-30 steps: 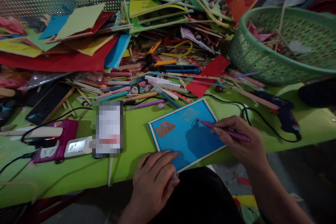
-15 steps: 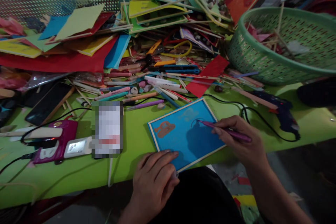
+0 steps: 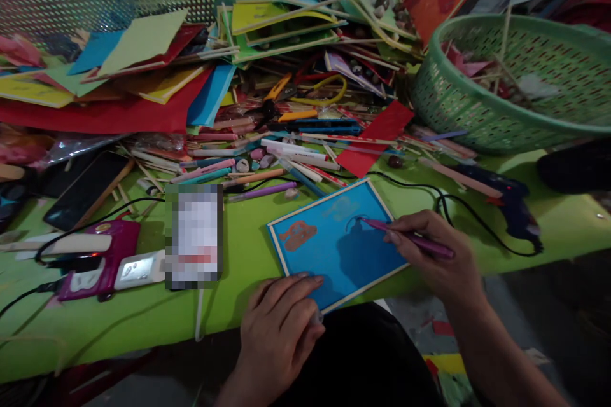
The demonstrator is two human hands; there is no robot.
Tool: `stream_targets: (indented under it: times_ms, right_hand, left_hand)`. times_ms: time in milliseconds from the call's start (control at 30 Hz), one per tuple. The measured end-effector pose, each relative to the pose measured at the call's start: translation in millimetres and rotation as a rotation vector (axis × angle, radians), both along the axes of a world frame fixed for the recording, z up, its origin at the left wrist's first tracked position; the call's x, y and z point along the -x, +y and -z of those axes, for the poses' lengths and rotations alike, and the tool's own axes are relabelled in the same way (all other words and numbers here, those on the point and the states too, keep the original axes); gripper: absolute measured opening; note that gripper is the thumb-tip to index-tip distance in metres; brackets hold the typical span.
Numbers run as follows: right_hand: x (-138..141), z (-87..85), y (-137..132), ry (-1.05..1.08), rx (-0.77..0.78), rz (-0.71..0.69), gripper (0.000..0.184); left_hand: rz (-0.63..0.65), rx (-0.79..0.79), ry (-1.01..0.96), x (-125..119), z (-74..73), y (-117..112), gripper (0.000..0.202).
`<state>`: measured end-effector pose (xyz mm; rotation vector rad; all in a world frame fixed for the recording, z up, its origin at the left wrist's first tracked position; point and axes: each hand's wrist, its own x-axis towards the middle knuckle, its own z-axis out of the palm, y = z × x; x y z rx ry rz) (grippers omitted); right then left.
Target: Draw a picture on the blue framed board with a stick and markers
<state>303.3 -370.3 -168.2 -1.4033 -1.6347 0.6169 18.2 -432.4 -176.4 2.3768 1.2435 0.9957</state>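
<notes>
A blue card with a pale wooden border (image 3: 334, 248) lies on the green table (image 3: 238, 248), with an orange-brown shape drawn near its left end. My right hand (image 3: 442, 261) is closed round a purple pen (image 3: 405, 237), whose tip touches the card's upper right part. My left hand (image 3: 281, 324) rests at the card's near corner, fingers curled down onto its edge; a small clear object shows under its fingers.
A heap of coloured paper, framed cards, pens and sticks (image 3: 267, 76) fills the back. A green perforated basket (image 3: 506, 82) stands at right. A dark glue gun with cable (image 3: 510, 203) lies beside my right hand. A phone (image 3: 88, 187), pink device (image 3: 102, 254) and cables sit left.
The view has drifted slightly. The pen tip stays at nearly the same spot on the card; both hands keep their places.
</notes>
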Motion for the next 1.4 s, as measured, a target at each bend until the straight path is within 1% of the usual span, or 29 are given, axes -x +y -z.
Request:
stream_targets:
  times_ms: [167,400,600,800,900,1067,1233,1400]
  right_hand:
    - [0.0,0.8,-0.6,-0.029,-0.059,0.059,0.005]
    - [-0.6,1.7,-2.0,0.013,0.0,0.001,0.005]
    - [-2.0,2.4,-1.8,-0.021,-0.031,0.041,0.005]
    - [-3.1,3.6,-2.2,0.011,0.012,-0.012,0.006]
    - [-3.0,3.2,-1.4,0.006,-0.008,-0.006,0.006]
    - [-1.4,1.9,-0.9,-0.007,-0.014,-0.017,0.005]
    - [-1.5,4.2,-2.6,-0.018,-0.037,0.056,0.005]
    - [-3.7,4.8,-4.7,-0.037,-0.035,0.076,0.007]
  left_hand:
    - [-0.002,0.0,0.007,-0.6,-1.7,0.7,0.038]
    - [0.007,-0.009,0.005,-0.8,-2.5,1.9,0.037]
    - [0.01,-0.018,0.02,0.7,-1.4,1.5,0.036]
    - [0.007,-0.019,0.032,1.3,-2.3,2.0,0.032]
    - [0.011,-0.017,0.033,1.4,-1.7,1.8,0.034]
    - [0.019,-0.004,0.04,2.8,1.1,0.4,0.028]
    - [0.021,-0.005,0.035,3.0,0.2,0.7,0.031]
    - [0.007,-0.013,0.016,0.5,0.9,0.2,0.035]
